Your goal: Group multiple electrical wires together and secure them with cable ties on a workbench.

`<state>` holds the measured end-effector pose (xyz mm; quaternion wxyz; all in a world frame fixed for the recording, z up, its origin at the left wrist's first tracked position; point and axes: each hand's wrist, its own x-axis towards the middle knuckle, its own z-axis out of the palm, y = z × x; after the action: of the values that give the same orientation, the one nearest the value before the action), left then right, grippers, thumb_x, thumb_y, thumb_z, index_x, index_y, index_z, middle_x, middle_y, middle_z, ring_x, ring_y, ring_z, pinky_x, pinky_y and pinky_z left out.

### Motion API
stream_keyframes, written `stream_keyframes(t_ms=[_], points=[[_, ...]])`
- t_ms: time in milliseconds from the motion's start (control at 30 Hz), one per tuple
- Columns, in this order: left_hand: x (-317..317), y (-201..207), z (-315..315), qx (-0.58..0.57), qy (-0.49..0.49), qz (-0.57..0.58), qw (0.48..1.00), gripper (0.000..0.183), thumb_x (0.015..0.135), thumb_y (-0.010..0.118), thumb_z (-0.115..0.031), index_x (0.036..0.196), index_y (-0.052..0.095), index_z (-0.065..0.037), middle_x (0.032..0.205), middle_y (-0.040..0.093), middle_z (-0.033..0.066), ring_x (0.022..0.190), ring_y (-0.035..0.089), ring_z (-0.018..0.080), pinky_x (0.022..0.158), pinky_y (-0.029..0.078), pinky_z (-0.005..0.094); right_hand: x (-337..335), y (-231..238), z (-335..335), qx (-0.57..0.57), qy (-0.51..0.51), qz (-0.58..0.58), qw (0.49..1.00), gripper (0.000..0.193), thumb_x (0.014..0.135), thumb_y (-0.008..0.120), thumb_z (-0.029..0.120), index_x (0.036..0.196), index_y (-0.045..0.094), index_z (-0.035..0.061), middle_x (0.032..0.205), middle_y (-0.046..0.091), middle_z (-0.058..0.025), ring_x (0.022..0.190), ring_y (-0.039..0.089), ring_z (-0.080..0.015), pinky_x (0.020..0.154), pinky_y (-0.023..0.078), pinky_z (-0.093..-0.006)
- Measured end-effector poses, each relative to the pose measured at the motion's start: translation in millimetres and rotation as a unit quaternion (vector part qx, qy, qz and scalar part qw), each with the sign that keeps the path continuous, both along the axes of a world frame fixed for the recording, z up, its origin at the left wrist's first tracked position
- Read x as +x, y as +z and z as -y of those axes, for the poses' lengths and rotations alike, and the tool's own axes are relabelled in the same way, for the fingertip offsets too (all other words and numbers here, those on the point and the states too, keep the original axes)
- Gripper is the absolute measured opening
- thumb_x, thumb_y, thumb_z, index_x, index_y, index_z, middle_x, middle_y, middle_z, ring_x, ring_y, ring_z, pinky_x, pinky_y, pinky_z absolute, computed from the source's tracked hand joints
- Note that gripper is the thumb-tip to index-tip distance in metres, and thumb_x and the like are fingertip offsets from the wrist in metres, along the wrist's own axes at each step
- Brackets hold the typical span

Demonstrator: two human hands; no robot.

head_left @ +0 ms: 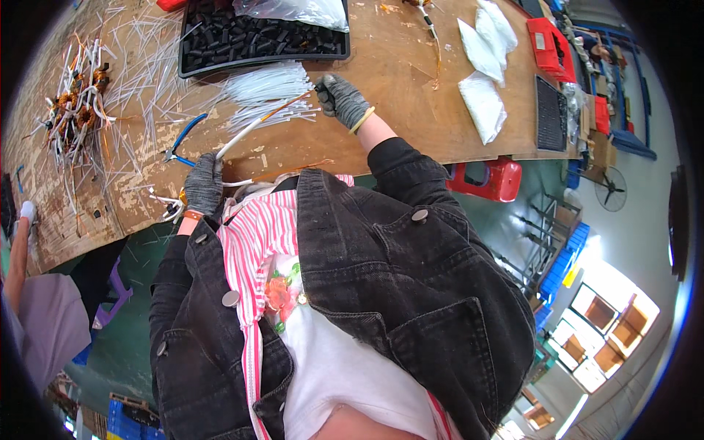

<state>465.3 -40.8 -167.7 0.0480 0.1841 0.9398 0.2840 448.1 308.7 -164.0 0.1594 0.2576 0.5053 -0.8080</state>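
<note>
While the grey-gloved left hand (203,183) pinches the near end of a thin white sleeve tube (238,138), the grey-gloved right hand (342,100) seems curled round the copper wire (287,104) leaving its far end. Keeping both in line should ease threading. Tube lies diagonally over the brown wooden workbench (396,66), far end pointing up-right towards the loose white tube pile (268,92).
</note>
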Motion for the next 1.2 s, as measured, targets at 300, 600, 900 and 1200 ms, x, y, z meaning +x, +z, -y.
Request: stream_keyframes(t_ms=[300,600,900,1200], points=[[0,4,-3,0.019,0.016,0.009,1.000,0.018,0.086,0.049,-0.021,0.094,0.058,-0.007,0.083,0.060,0.0164,0.075,0.058,0.0338,0.066,0.047,0.0410,-1,4,9,0.029,0.020,-0.021,0.999,0.025,0.089,0.047,0.035,0.088,0.052,0.0108,0.060,0.048,0.0011,0.046,0.042,-0.0089,0.039,0.034,-0.0227],[0,7,-3,-0.002,0.010,0.006,1.000,0.018,0.085,0.050,-0.021,0.094,0.058,-0.007,0.084,0.059,0.0161,0.075,0.058,0.0342,0.066,0.046,0.0414,-2,4,18,0.030,-0.029,-0.024,0.999,0.024,0.090,0.046,0.032,0.090,0.053,0.0096,0.061,0.049,0.0012,0.045,0.042,-0.0082,0.039,0.035,-0.0217],[0,8,-3,0.009,0.010,0.000,1.000,0.018,0.085,0.050,-0.020,0.093,0.058,-0.006,0.084,0.059,0.0167,0.075,0.058,0.0349,0.066,0.046,0.0421,-3,11,30,0.030,0.013,-0.017,0.999,0.023,0.088,0.049,0.032,0.083,0.051,0.0099,0.056,0.047,0.0009,0.042,0.041,-0.0100,0.037,0.032,-0.0233],[-1,5,-4,0.005,0.026,-0.012,1.000,0.017,0.084,0.052,-0.020,0.092,0.059,-0.006,0.082,0.060,0.0163,0.073,0.058,0.0346,0.064,0.046,0.0419,-5,5,50,-0.247,-0.082,0.029,0.965,0.019,0.080,0.062,0.026,0.080,0.053,0.0093,0.057,0.044,0.0027,0.045,0.038,-0.0084,0.040,0.032,-0.0218]])
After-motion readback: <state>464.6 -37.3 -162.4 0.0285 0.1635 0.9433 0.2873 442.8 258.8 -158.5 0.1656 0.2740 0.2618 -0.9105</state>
